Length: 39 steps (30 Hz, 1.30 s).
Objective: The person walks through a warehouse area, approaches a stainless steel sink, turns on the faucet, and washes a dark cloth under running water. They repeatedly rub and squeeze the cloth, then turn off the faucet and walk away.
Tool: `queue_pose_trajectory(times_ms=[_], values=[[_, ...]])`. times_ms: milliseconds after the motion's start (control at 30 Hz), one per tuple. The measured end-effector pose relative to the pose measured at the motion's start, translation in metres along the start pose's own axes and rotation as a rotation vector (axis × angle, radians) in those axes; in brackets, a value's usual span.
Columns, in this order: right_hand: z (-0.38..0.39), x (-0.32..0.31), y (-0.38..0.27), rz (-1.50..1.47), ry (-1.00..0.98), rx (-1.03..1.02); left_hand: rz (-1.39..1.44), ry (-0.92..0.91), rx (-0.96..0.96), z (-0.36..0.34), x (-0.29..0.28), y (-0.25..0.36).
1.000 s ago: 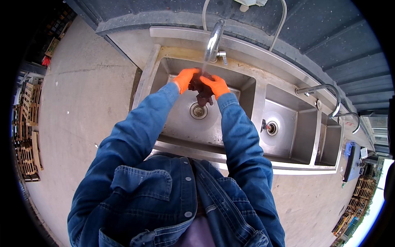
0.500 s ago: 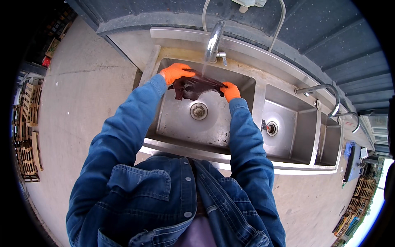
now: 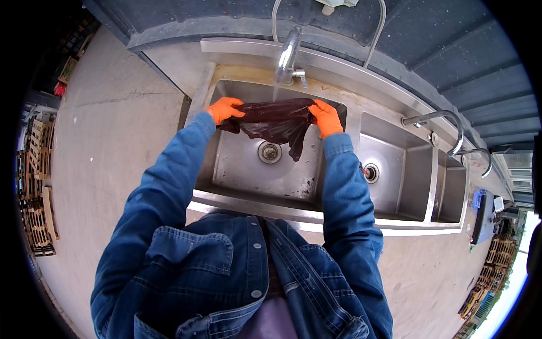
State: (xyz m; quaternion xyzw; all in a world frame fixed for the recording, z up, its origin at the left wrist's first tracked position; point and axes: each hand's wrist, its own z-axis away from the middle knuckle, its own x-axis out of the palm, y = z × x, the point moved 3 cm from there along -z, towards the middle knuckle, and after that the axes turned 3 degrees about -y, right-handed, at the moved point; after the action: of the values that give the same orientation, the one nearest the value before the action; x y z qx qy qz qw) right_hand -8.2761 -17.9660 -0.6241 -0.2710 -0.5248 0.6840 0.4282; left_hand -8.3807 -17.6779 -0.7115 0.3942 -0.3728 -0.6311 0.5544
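A wet, dark maroon cloth [image 3: 271, 120] is stretched between my two orange-gloved hands above the left sink basin [image 3: 248, 183]. My left hand [image 3: 226, 109] is closed on its left end, and my right hand [image 3: 326, 117] grips the right end. A loose flap hangs down near my right hand, beside the drain [image 3: 270, 152]. Water runs from the chrome faucet [image 3: 288, 53] onto the cloth's upper edge. The fingertips under the cloth are hidden.
Two more basins lie to the right, the nearer one [image 3: 387, 189] with a drain. Further faucets [image 3: 440, 118] arch over them. A grey metal wall [image 3: 440, 51] stands behind. Wooden pallets [image 3: 36, 186] are stacked at far left, others at far right. Dark specks dot the left basin.
My hands have moved farther apart, the left one leftward and the right one slightly right and up. The cloth, bunched before, is now spread wider with a flap hanging at its right.
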Motion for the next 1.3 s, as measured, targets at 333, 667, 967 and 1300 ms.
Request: queue_pose_trajectory(times_ms=[333,667,967,1300], values=[[0.01,-0.016,-0.028,-0.086,0.273,-0.028,-0.162,0.077,-0.07,-0.007,0.025,-0.027],[-0.002,-0.067,0.015,-0.348,0.519,0.056,0.18,0.175,-0.058,0.003,0.03,0.012],[-0.002,-0.054,0.053,-0.353,0.372,0.336,0.483,0.248,-0.03,0.027,0.014,0.048],[-0.015,0.041,0.084,-0.177,0.054,0.404,0.777,0.141,0.051,0.067,0.01,0.096]])
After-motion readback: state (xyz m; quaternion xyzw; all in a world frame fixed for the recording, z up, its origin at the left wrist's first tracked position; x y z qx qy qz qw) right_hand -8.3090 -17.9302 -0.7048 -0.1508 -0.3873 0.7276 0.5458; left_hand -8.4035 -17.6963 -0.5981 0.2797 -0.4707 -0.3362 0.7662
